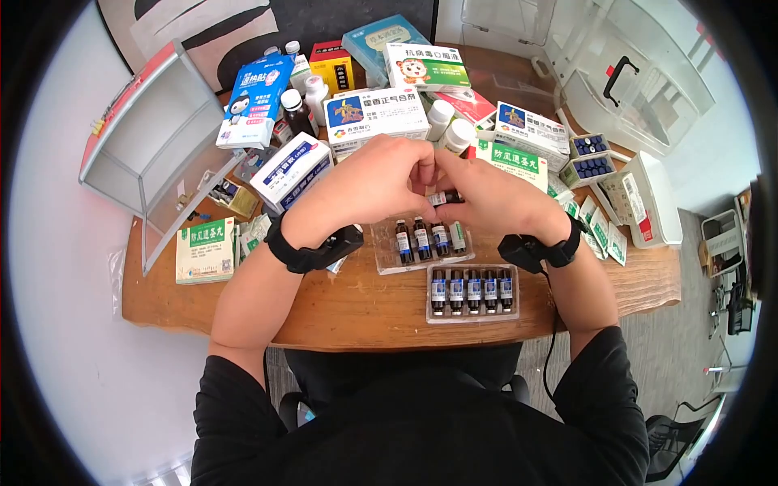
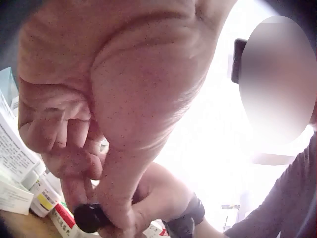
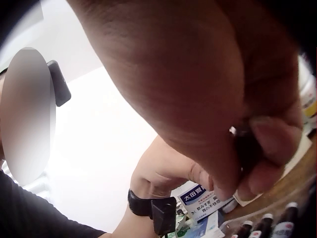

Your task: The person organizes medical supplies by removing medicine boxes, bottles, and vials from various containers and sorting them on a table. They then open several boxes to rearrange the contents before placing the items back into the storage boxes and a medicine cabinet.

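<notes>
Both hands meet over the middle of the table. A small dark bottle [image 1: 446, 197] lies sideways between their fingertips. The left hand [image 1: 381, 180] pinches it; in the left wrist view the bottle's black end [image 2: 89, 218] shows beside the thumb. The right hand [image 1: 498, 196] has its thumb and curled fingers around the dark bottle [image 3: 248, 151] in the right wrist view. Just below the hands is a clear tray [image 1: 397, 266] with several small dark bottles [image 1: 421, 241]. A second tray [image 1: 472, 317] nearer the body holds a row of similar bottles [image 1: 474, 290].
Medicine boxes [image 1: 377, 113] and white bottles [image 1: 458, 136] crowd the back. A green and white box [image 1: 205, 251] stands at the left, beneath a tilted clear-panelled case [image 1: 121, 134]. At the right are small boxes of blue-capped vials [image 1: 590, 168], sachets [image 1: 598, 231] and a white bin [image 1: 651, 198].
</notes>
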Demonstrator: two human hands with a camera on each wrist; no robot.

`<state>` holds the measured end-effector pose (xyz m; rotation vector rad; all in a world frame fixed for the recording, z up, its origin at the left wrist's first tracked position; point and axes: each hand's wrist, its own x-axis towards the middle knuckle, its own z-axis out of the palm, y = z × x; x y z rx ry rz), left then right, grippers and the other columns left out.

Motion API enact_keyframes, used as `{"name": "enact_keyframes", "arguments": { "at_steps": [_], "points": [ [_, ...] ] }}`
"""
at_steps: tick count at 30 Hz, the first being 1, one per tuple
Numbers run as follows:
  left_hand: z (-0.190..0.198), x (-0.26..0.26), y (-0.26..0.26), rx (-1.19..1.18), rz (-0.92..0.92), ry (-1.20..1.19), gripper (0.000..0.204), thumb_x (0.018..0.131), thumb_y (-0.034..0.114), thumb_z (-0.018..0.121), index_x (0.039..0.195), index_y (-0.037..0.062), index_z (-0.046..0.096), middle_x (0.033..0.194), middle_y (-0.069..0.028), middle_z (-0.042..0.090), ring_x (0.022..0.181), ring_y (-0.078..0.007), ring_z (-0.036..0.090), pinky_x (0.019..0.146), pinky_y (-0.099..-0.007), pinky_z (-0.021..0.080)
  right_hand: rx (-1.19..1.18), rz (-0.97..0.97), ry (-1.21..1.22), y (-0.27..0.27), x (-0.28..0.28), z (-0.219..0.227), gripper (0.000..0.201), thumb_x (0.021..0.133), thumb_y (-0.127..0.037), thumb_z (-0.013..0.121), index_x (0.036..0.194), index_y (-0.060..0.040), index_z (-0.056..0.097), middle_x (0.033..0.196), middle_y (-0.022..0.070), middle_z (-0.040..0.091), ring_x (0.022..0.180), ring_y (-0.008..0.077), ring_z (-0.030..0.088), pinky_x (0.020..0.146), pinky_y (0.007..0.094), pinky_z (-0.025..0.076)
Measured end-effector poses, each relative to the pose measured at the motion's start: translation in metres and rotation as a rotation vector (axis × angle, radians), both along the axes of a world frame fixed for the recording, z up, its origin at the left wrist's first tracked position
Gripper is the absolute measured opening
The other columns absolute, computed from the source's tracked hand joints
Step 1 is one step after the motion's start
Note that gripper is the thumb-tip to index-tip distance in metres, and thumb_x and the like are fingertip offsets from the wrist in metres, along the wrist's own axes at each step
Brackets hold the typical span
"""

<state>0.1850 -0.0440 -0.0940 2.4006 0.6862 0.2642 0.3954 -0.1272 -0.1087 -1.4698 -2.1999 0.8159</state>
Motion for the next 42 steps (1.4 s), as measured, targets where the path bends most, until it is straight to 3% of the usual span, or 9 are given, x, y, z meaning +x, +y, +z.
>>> {"name": "enact_keyframes", "arguments": {
  "at_steps": [7,9,12,19,26,31,36,40,42],
  "points": [
    [0.011,-0.008,-0.001,0.034,-0.023,0.002,0.035,0.078,0.018,0.091,0.100,-0.0005,0.070,0.092,-0.0133,0.078,0.090,-0.0279,0.078,0.077,-0.0392,0.059,0.005,-0.002,0.085,0.004,0.002,0.006,0.040,0.094,-0.015,0.082,0.122,0.0018,0.059,0.114,0.0220,0.080,0.100,0.0346,0.079,0.086,0.0418,0.060],
    [0.011,-0.010,-0.001,0.055,-0.032,0.028,0.035,0.079,0.017,0.089,0.102,-0.0005,0.070,0.092,-0.0139,0.078,0.089,-0.0285,0.078,0.077,-0.0399,0.059,-0.092,-0.042,0.221,0.004,-0.001,0.010,0.032,0.093,-0.005,0.083,0.116,0.0010,0.061,0.099,0.0133,0.080,0.084,0.0191,0.077,0.073,0.0310,0.059],
    [0.009,-0.011,-0.004,0.125,-0.045,0.077,0.034,0.080,0.015,0.086,0.107,-0.0003,0.071,0.090,-0.0150,0.077,0.087,-0.0305,0.078,0.077,-0.0414,0.059,-0.190,-0.130,0.240,0.003,-0.009,0.014,0.030,0.094,-0.002,0.082,0.116,0.0003,0.063,0.095,0.0093,0.079,0.080,0.0113,0.073,0.067,0.0264,0.057],
    [0.011,-0.015,-0.005,0.165,-0.145,0.207,0.039,0.079,0.012,0.080,0.116,0.0015,0.071,0.083,-0.0170,0.074,0.082,-0.0367,0.075,0.074,-0.0453,0.058,-0.156,-0.214,0.256,0.005,0.000,0.012,0.027,0.093,-0.004,0.082,0.114,0.0004,0.066,0.095,0.0090,0.080,0.083,0.0116,0.074,0.072,0.0287,0.058],
    [-0.005,-0.019,0.001,0.167,-0.296,0.279,0.036,0.090,0.011,0.073,0.122,-0.0005,0.065,0.082,-0.0177,0.074,0.078,-0.0352,0.077,0.069,-0.0458,0.058,-0.115,-0.047,-0.063,0.006,0.011,0.011,0.020,0.090,-0.011,0.082,0.107,-0.0012,0.077,0.091,0.0099,0.081,0.085,0.0188,0.077,0.078,0.0330,0.058],
    [-0.006,-0.008,0.000,-0.141,-0.162,0.585,0.024,0.095,0.006,0.070,0.115,-0.0047,0.062,0.081,-0.0183,0.074,0.070,-0.0261,0.078,0.064,-0.0391,0.060,-0.113,-0.011,-0.174,0.005,0.009,0.000,0.021,0.088,-0.012,0.082,0.105,-0.0014,0.078,0.088,0.0120,0.079,0.083,0.0244,0.076,0.078,0.0357,0.058],
    [0.002,-0.007,-0.003,-0.057,-0.184,0.645,0.024,0.092,0.013,0.078,0.105,-0.0059,0.070,0.082,-0.0176,0.077,0.070,-0.0260,0.078,0.064,-0.0388,0.061,-0.166,0.043,-0.262,0.005,0.007,0.002,0.019,0.084,-0.011,0.084,0.100,-0.0008,0.080,0.096,0.0147,0.080,0.097,0.0315,0.077,0.085,0.0425,0.060],
    [-0.019,-0.023,0.009,0.264,-0.331,0.365,0.023,0.090,0.017,0.081,0.095,-0.0047,0.077,0.080,-0.0158,0.077,0.068,-0.0247,0.078,0.065,-0.0377,0.060,-0.081,0.005,-0.247,0.005,0.016,-0.004,0.015,0.085,-0.011,0.083,0.095,0.0001,0.080,0.089,0.0144,0.079,0.086,0.0287,0.078,0.080,0.0396,0.060],
    [-0.004,-0.016,0.002,0.152,-0.271,0.452,0.022,0.089,0.016,0.082,0.094,-0.0043,0.077,0.079,-0.0155,0.078,0.068,-0.0240,0.078,0.065,-0.0368,0.060,-0.106,-0.033,-0.261,0.005,0.017,-0.002,0.014,0.085,-0.010,0.082,0.095,0.0004,0.080,0.090,0.0147,0.080,0.087,0.0289,0.078,0.081,0.0401,0.060]
  ]
}}
